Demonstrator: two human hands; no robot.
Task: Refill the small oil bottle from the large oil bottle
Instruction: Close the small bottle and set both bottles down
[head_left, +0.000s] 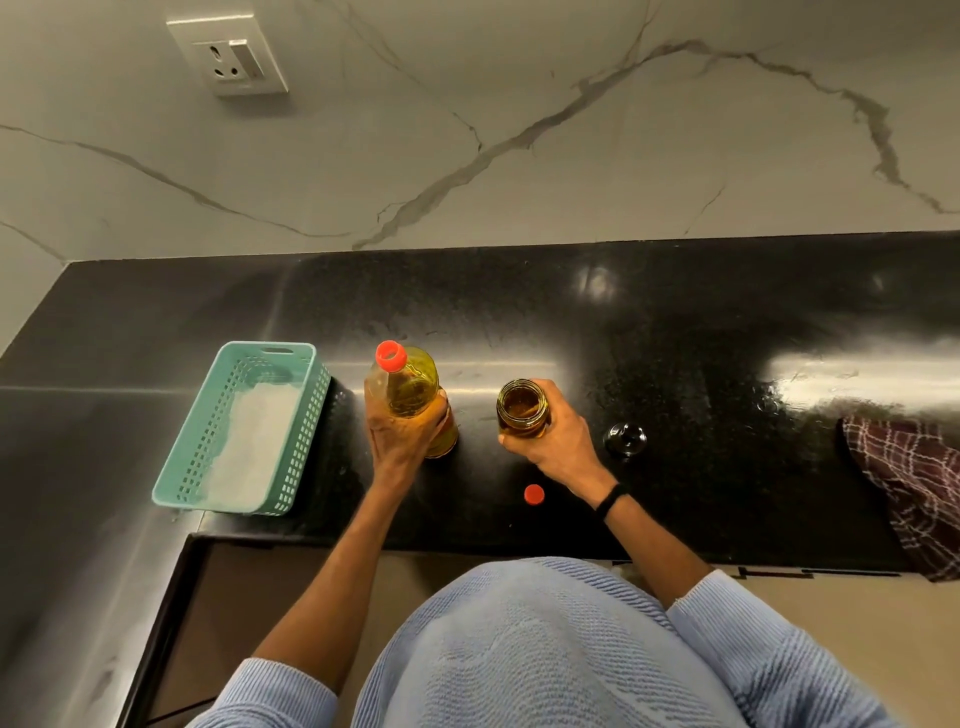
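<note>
I see both arms reaching forward over the worktop (675, 322), sleeves pushed up to the elbows. The left hand (402, 434) has its grip wrapped round the lower body of the large oil bottle (410, 384), fingers curled round its right side. The right hand (558, 441), with a dark band (610, 501) on its wrist, grips the small oil bottle (522, 408) from the right, thumb at the front. Both bottles sit near the middle of the worktop, side by side and apart. I cannot tell whether the small one rests on the surface. A red cap (534, 494) lies near the front edge between the two arms, and a black lid (625, 439) lies just right of the right hand. A teal basket (202, 431) stands towards the left end, and a checked cloth (914, 483) hangs over the right end. The large bottle is clear plastic with yellow oil and a red-ringed, uncapped mouth. The small one is open, wide-mouthed glass holding amber oil.
</note>
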